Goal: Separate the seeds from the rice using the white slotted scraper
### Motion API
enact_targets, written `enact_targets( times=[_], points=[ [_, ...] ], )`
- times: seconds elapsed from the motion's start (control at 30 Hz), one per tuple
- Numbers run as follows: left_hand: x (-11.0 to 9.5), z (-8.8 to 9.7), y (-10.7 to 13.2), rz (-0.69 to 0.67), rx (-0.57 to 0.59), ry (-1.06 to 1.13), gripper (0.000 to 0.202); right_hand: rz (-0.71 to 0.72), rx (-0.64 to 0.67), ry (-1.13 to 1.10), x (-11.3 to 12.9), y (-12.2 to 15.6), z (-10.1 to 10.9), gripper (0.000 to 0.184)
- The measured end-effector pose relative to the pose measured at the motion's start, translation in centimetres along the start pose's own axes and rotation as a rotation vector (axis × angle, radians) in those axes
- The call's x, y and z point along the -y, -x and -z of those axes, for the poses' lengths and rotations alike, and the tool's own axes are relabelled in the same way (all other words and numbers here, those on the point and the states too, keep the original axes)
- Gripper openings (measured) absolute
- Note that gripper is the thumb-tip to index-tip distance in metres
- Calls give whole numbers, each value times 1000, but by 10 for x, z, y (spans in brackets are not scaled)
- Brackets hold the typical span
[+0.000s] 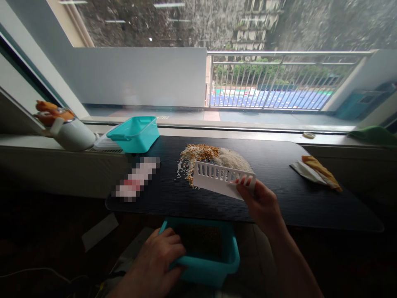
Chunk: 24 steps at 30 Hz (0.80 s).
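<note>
The right hand clasped a white grid, standing on the dark surface against grains just beyond it. The left hand gripped a teal bin below the surface's near edge. A window lay ahead.

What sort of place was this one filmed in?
Probably an upper-floor room used as a makeshift work spot: a dark table set against a wide window, a balcony railing and blue sports court outside below, and a pile of mixed grains on the table.
</note>
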<state>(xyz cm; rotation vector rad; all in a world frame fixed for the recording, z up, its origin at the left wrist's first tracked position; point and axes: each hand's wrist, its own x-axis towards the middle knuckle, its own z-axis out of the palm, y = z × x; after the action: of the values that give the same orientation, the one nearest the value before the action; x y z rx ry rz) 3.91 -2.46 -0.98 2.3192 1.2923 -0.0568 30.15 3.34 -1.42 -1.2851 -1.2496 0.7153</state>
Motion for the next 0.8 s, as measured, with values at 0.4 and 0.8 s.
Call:
enact_targets(
  times=[0.4, 0.8],
  points=[
    [4, 6, 3, 55, 13, 1, 9, 12, 27, 41, 6, -5, -6, 19],
    [8, 6, 6, 51, -19, -12, 11, -9, 7, -17, -6, -1, -1, 21]
  ],
)
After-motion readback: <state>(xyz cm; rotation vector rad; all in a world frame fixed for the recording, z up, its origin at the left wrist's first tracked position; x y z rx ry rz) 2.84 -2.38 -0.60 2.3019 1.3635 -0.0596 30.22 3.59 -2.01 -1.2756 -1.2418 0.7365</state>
